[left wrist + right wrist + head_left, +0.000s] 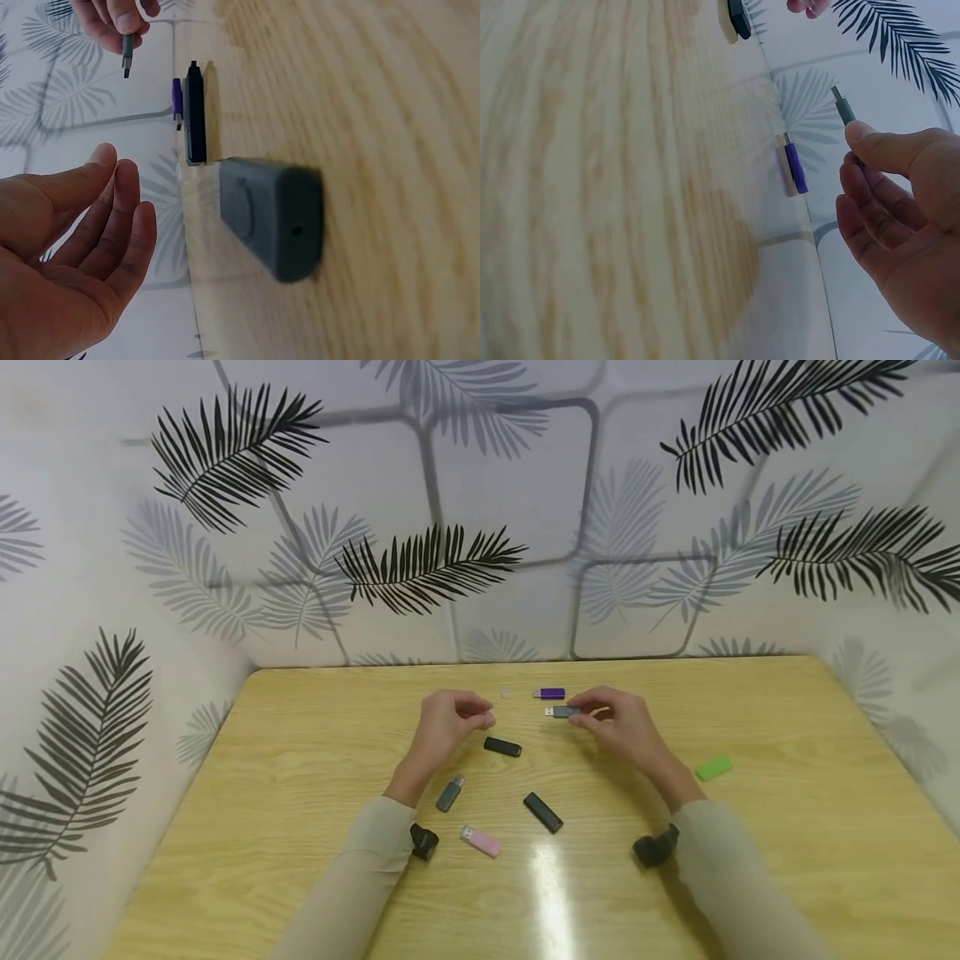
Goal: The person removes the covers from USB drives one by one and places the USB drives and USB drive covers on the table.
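Between thumb and fingers my right hand (618, 718) pinches a grey USB stick (562, 712), its metal plug bare and pointing left. My left hand (450, 722) hovers opposite, thumb and index tips close together. Whether a small clear piece sits between those tips I cannot tell. Just beyond the hands lie a purple USB stick (551, 693) with its plug showing and a small clear cap (506, 692). Below the left fingertips is a black USB stick (502, 747). Another grey USB stick (270, 217) looms large in the left wrist view.
Nearer me on the wooden table (300, 860) lie a pink USB stick (481, 842) and a longer black USB stick (543, 812). A green USB stick (714, 767) is right of my right forearm. A leaf-patterned wall (510, 485) rises behind the table's far edge.
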{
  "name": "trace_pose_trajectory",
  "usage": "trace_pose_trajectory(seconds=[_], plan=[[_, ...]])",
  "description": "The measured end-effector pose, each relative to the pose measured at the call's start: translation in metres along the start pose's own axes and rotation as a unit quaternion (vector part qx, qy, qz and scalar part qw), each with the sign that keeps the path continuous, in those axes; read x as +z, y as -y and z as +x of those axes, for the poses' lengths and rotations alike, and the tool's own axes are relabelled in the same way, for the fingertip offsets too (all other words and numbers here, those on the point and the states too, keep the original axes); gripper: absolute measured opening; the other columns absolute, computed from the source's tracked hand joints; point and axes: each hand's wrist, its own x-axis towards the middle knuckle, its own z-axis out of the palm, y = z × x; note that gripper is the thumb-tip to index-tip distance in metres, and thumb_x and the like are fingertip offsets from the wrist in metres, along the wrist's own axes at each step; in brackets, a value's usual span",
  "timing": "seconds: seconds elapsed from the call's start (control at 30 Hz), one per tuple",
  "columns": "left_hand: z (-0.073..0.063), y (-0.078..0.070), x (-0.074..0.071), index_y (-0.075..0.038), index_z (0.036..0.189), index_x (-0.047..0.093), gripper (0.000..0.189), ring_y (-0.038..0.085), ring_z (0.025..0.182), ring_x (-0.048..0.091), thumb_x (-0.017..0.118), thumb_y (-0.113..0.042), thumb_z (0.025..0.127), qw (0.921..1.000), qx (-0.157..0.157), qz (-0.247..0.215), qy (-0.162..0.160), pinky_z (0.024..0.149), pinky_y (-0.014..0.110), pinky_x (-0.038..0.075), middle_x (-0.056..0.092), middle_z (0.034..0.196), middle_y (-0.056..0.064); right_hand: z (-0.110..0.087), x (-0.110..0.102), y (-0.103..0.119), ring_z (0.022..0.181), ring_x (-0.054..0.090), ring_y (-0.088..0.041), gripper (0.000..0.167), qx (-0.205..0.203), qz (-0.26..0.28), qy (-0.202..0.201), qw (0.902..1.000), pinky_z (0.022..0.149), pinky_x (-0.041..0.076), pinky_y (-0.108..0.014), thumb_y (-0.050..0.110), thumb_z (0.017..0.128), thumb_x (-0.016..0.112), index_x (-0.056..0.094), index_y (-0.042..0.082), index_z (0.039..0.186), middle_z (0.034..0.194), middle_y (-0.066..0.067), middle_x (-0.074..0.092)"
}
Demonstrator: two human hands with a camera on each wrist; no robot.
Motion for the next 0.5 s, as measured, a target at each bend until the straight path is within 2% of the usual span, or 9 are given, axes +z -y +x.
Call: trace_pose_trajectory(seconds=[0.2, 0.5], plan=[[0.014, 0.004, 0.008, -0.002, 0.104, 0.08, 0.014, 0.021, 0.086, 0.072, 0.079, -0.008, 0.091, 0.9989, 0.006, 0.046, 0.009, 0.077, 0.034, 0.06, 0.077, 0.096, 0.006, 0.007, 0.004, -0.005, 0.093, 0.071, -0.029, 0.019, 0.013, 0.006, 0.005, 0.9999, 0.08, 0.061, -0.034, 0.001, 0.089, 0.079, 0.076, -0.001, 0.108, 0.105, -0.015, 0.075], [0.026, 0.005, 0.019, -0.004, 0.106, 0.08, 0.014, 0.023, 0.093, 0.071, 0.077, -0.01, 0.094, 0.995, -0.009, 0.094, 0.033, 0.083, 0.037, 0.059, 0.076, 0.103, 0.008, 0.013, 0.012, -0.014, 0.095, 0.071, -0.029, 0.019, 0.026, -0.001, 0.017, 0.9995, 0.082, 0.061, -0.037, 0.001, 0.089, 0.079, 0.076, -0.001, 0.108, 0.108, -0.016, 0.074]])
